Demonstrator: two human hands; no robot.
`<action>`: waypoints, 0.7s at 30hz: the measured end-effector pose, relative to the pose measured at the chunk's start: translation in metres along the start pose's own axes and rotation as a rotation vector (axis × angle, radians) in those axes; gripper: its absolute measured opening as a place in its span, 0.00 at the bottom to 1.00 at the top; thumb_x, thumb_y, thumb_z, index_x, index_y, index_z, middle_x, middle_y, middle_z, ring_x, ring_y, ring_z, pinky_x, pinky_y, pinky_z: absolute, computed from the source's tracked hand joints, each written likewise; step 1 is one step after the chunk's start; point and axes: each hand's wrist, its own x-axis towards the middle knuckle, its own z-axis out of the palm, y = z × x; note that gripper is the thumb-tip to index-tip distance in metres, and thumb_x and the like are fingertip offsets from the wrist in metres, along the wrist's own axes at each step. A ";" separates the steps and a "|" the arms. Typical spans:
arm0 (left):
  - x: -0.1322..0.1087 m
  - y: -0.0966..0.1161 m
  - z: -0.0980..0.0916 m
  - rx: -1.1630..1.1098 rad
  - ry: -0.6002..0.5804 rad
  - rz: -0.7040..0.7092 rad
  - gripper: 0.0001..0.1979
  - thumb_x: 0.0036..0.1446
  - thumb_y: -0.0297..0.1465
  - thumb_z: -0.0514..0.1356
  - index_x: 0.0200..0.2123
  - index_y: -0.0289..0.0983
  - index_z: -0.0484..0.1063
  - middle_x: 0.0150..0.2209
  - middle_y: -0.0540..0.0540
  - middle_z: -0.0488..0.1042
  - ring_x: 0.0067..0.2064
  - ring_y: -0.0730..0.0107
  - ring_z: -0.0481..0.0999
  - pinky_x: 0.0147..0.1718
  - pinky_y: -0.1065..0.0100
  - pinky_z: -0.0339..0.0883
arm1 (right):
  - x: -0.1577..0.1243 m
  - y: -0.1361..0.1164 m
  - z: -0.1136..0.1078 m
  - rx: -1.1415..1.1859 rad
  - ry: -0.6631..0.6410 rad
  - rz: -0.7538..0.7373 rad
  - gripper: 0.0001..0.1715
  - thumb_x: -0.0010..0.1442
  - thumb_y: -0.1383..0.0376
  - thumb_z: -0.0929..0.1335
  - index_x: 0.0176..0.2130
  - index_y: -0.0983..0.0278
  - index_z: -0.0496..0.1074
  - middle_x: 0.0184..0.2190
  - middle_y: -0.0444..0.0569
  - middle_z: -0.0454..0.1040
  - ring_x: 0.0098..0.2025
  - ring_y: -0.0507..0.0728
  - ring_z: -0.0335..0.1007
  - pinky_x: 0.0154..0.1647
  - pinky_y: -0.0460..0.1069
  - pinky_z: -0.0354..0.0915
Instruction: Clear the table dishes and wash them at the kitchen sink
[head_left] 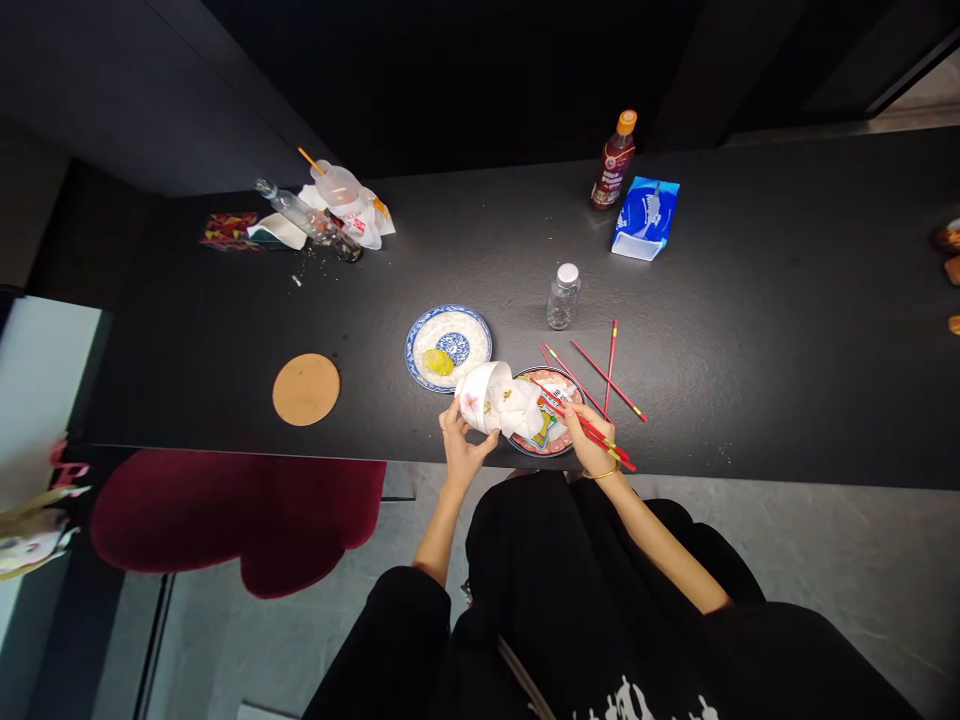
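Note:
My left hand grips a white bowl with a pink flower print, tilted on its side with its mouth toward the right. Crumpled white tissue with brownish bits spills from its mouth, over the left side of a reddish patterned plate. In my right hand are red chopsticks, their tips pointing left above that plate, near the tissue. A colourful printed wrapper lies on the plate. Behind the bowl sits a blue-and-white plate bearing a crumpled yellow thing.
Several loose red chopsticks lie right of the plates. Beyond stand a clear jar, a sauce bottle and a blue packet. Leftward are a round cork mat, a glass bottle, a plastic cup and a tissue box.

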 end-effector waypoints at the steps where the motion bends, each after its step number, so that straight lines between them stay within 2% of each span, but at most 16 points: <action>1: 0.000 0.000 0.000 0.009 -0.020 -0.004 0.41 0.47 0.34 0.67 0.61 0.44 0.50 0.52 0.40 0.56 0.51 0.61 0.71 0.43 0.61 0.73 | 0.000 -0.003 -0.001 0.023 0.006 0.004 0.20 0.60 0.55 0.65 0.43 0.65 0.77 0.37 0.53 0.80 0.38 0.59 0.78 0.41 0.52 0.74; 3: -0.002 0.001 0.001 0.021 -0.039 -0.008 0.41 0.46 0.35 0.67 0.61 0.43 0.50 0.52 0.40 0.56 0.52 0.60 0.70 0.44 0.60 0.73 | -0.002 -0.011 -0.007 0.052 0.026 -0.001 0.19 0.60 0.55 0.66 0.43 0.64 0.77 0.37 0.53 0.80 0.38 0.59 0.79 0.41 0.53 0.75; 7: -0.001 0.008 0.001 0.009 -0.005 0.010 0.41 0.48 0.35 0.66 0.61 0.42 0.49 0.52 0.39 0.54 0.52 0.60 0.70 0.44 0.60 0.73 | -0.015 -0.029 -0.025 0.091 0.108 -0.052 0.17 0.60 0.56 0.66 0.42 0.64 0.77 0.38 0.53 0.80 0.38 0.60 0.79 0.43 0.53 0.75; 9: 0.000 0.012 0.000 0.013 -0.002 0.022 0.41 0.48 0.35 0.66 0.61 0.43 0.48 0.52 0.39 0.54 0.52 0.61 0.70 0.44 0.61 0.73 | -0.024 -0.033 -0.028 0.108 0.055 -0.099 0.15 0.60 0.58 0.66 0.42 0.63 0.77 0.39 0.52 0.80 0.38 0.59 0.79 0.43 0.53 0.75; 12: 0.001 0.017 0.003 0.016 -0.024 0.046 0.41 0.48 0.35 0.67 0.61 0.43 0.48 0.52 0.40 0.55 0.51 0.61 0.70 0.43 0.62 0.73 | -0.036 -0.035 -0.015 0.115 -0.138 -0.145 0.14 0.61 0.60 0.66 0.44 0.60 0.77 0.40 0.49 0.80 0.39 0.59 0.78 0.44 0.52 0.74; 14: -0.001 0.018 0.007 0.028 -0.051 0.066 0.42 0.47 0.35 0.67 0.61 0.43 0.50 0.51 0.40 0.56 0.51 0.61 0.70 0.43 0.62 0.73 | -0.041 -0.033 -0.001 0.124 -0.223 -0.150 0.15 0.62 0.60 0.65 0.46 0.59 0.76 0.42 0.49 0.79 0.41 0.58 0.78 0.46 0.51 0.74; 17: -0.006 0.019 0.013 0.080 -0.097 0.079 0.42 0.47 0.35 0.67 0.62 0.42 0.51 0.51 0.40 0.57 0.51 0.61 0.69 0.43 0.62 0.73 | -0.041 -0.026 0.015 0.075 -0.212 -0.155 0.15 0.61 0.59 0.65 0.46 0.60 0.76 0.42 0.48 0.79 0.41 0.57 0.78 0.46 0.51 0.73; 21: -0.012 0.014 0.019 0.201 -0.129 0.154 0.42 0.47 0.34 0.67 0.62 0.42 0.50 0.50 0.39 0.58 0.52 0.59 0.67 0.42 0.61 0.72 | -0.038 -0.016 0.013 -0.030 -0.147 -0.094 0.13 0.60 0.59 0.65 0.40 0.61 0.76 0.36 0.47 0.80 0.37 0.56 0.78 0.42 0.48 0.73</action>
